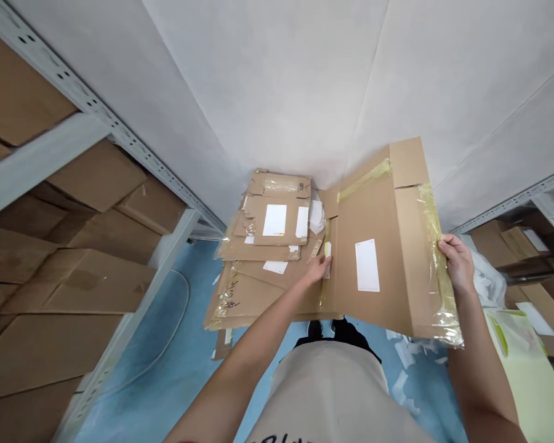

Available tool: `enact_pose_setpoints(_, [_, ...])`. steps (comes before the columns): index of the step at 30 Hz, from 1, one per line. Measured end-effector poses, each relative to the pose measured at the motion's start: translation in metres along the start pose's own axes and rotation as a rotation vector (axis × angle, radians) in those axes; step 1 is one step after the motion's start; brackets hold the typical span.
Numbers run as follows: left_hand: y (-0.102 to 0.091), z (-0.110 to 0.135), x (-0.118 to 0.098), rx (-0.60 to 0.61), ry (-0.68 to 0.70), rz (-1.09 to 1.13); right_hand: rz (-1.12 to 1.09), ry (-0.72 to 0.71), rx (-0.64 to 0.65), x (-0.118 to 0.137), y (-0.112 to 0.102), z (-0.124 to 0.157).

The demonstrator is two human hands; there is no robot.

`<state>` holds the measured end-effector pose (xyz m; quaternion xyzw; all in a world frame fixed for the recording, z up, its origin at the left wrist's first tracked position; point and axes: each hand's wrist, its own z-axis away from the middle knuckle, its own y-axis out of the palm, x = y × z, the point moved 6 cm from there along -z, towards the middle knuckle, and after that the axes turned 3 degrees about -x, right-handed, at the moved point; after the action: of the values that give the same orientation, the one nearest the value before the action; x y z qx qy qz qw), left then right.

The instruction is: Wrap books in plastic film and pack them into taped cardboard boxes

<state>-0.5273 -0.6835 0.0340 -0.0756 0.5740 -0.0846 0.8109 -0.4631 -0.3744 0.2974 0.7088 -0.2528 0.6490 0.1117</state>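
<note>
I hold a flattened cardboard box [388,203] in front of me with both hands. It carries a white label and strips of clear and yellowish tape. My left hand [317,269] grips its left edge, fingers curled round the cardboard. My right hand [457,261] grips the taped right edge. Below and to the left, a pile of flattened cardboard boxes [258,258] with white labels lies on the blue floor [166,363] against the white wall.
Metal shelving [133,307] packed with brown cartons runs along the left. More shelving with cartons [521,243] stands at the right, with white plastic wrap and a pale green sheet [526,369] below. Torn paper scraps [409,363] litter the floor by my feet.
</note>
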Motion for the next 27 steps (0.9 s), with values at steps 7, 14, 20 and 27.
enact_pose_setpoints(7, [0.0,-0.014,0.009,-0.084,-0.207,0.254,0.007,0.067,0.012,-0.024,-0.021,0.0])
enact_pose_setpoints(14, [-0.055,-0.011,-0.01,-0.259,-0.136,0.305,0.201,0.188,0.125,-0.081,-0.018,-0.013])
enact_pose_setpoints(20, [-0.101,0.002,-0.059,-0.359,0.052,0.257,0.458,0.199,0.265,-0.131,-0.005,-0.026])
enact_pose_setpoints(27, [-0.106,0.033,-0.135,-0.264,0.446,-0.046,0.718,-0.456,0.08,-0.028,0.0,-0.065])
